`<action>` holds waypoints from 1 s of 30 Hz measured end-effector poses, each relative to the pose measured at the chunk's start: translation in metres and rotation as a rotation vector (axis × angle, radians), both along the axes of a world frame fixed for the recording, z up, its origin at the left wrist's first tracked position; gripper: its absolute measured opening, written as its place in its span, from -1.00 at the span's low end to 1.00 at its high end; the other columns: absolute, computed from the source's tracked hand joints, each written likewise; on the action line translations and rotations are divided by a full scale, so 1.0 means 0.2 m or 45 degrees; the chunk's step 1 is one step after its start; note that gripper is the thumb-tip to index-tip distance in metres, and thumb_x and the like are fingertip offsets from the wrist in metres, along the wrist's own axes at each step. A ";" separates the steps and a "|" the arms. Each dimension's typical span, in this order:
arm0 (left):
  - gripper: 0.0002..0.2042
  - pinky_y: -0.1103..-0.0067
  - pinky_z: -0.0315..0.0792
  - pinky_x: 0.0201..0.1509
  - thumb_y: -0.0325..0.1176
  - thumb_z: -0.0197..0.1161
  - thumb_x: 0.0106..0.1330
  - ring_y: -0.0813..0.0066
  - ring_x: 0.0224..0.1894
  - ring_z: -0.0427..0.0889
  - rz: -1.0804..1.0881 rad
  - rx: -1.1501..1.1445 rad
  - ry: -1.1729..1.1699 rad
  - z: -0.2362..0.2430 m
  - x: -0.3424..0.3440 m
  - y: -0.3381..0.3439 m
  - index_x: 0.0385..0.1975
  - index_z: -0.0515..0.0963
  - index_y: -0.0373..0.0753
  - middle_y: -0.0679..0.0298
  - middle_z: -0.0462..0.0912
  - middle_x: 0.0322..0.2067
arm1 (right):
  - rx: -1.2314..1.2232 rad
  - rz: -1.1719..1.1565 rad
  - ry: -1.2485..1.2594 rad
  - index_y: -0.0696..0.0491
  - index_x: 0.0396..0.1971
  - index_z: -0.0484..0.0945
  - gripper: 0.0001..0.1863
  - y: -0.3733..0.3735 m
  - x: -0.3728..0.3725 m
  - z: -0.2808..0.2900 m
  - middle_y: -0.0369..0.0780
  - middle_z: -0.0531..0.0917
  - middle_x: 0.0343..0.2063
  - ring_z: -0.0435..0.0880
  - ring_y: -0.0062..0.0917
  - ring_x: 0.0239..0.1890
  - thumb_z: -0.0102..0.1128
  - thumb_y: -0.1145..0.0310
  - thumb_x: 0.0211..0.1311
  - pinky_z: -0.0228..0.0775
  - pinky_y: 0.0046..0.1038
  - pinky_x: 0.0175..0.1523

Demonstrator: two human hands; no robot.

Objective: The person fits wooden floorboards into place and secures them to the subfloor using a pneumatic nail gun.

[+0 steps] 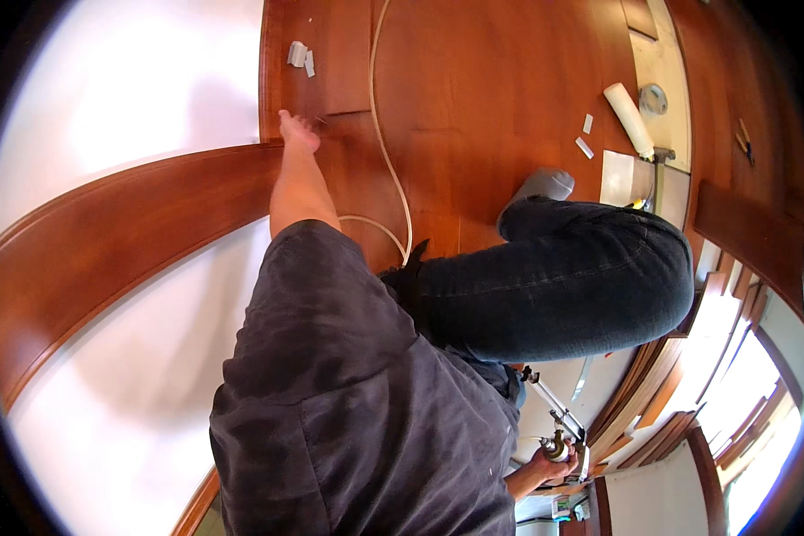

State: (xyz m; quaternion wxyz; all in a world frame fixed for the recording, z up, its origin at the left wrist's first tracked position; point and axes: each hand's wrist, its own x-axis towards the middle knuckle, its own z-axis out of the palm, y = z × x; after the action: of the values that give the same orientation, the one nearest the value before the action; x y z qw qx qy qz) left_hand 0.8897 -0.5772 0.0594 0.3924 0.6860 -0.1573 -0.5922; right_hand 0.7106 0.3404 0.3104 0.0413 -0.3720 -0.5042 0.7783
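Note:
My left arm stretches forward, and its hand (299,131) is at the corner where reddish-brown wood trim (152,210) meets wood boards (473,80). The fingers look extended, and I see nothing held in that hand. At lower right, my right hand (545,469) is wrapped round a slim metal tool (558,411) with a long silvery frame, a black tip and a brass-coloured cylinder. My torso and leg hide part of the space round it. The tool's exact kind is hard to make out.
A pale hose (380,116) runs across the boards toward my leg. Right of my socked foot (549,183) lie a white roll (628,121), a tape roll (653,99) and a hammer (660,174). Small grey pieces (298,55) lie beyond my left hand. Wood strips (648,393) are stacked at right.

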 end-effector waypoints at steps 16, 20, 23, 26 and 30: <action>-0.91 0.69 0.30 -0.47 -0.28 0.19 0.43 0.59 -0.45 0.57 -1.206 -0.075 -0.052 -0.11 -0.81 0.88 -0.25 0.54 -0.12 0.41 0.56 -0.45 | -0.338 -0.552 0.268 0.06 -0.39 0.38 -0.93 -0.05 0.08 -0.08 -0.35 0.43 -0.57 0.48 -0.61 -0.54 0.03 0.45 0.31 0.54 -0.44 -0.24; -0.93 0.71 0.25 -0.51 -0.32 0.22 0.41 0.68 -0.51 0.45 -1.863 -0.283 -0.015 0.10 -1.54 1.03 -0.23 0.53 -0.13 0.44 0.51 -0.50 | -0.469 -0.561 0.431 0.10 -0.21 0.41 -0.89 0.06 0.20 -0.27 -0.34 0.43 -0.58 0.49 -0.62 -0.52 0.04 0.42 0.33 0.60 -0.40 -0.19; -0.78 0.65 0.51 -0.16 -0.32 0.20 0.46 0.56 -0.23 0.60 -1.850 -0.350 0.260 0.61 -2.00 1.30 -0.01 0.50 -0.25 0.33 0.62 -0.22 | -0.512 -0.693 0.407 0.10 -0.14 0.44 -0.85 0.08 0.35 -0.35 -0.36 0.38 -0.60 0.44 -0.60 -0.52 0.02 0.42 0.33 0.54 -0.38 -0.20; -0.77 0.54 0.55 0.03 -0.33 0.15 0.52 0.46 -0.08 0.63 -2.069 -0.455 0.499 0.95 -2.37 1.45 0.04 0.45 -0.30 0.21 0.64 -0.12 | -0.536 -0.799 0.356 0.06 -0.30 0.43 -0.93 0.11 0.37 -0.43 -0.37 0.37 -0.61 0.40 -0.60 -0.53 0.05 0.39 0.31 0.49 -0.39 -0.18; -0.72 0.53 0.53 0.09 -0.26 0.17 0.52 0.49 -0.04 0.63 -2.238 -0.596 0.459 1.38 -2.55 1.92 0.06 0.50 -0.29 0.25 0.65 -0.10 | -0.697 -0.953 0.403 0.01 -0.44 0.36 -0.89 0.16 0.50 -0.64 -0.37 0.39 -0.62 0.40 -0.58 -0.55 0.06 0.40 0.28 0.50 -0.39 -0.19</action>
State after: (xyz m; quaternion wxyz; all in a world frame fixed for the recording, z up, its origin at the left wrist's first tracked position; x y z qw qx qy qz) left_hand 0.3787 -0.1929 0.3359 -0.0507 0.1210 -0.6733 -0.7277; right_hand 0.8112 0.3727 0.1820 0.2952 -0.4019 -0.1002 0.8610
